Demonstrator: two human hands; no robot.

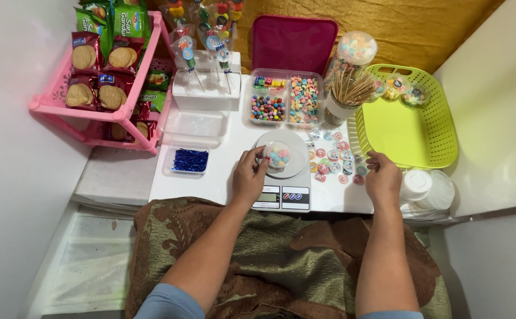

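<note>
My left hand touches a small clear cup of pastel candies that stands on the round white pan of a kitchen scale. Its fingertips rest on the cup's left side. My right hand hovers at the right edge of a scatter of small round stickers on the white table, fingers curled downward; whether it pinches a sticker I cannot tell.
A divided clear box of coloured candies with a pink lid lies behind the scale. Beside it are a cup of wooden skewers, a candy jar, a lime basket, stacked white lids, a pink biscuit rack and a tray of blue ties.
</note>
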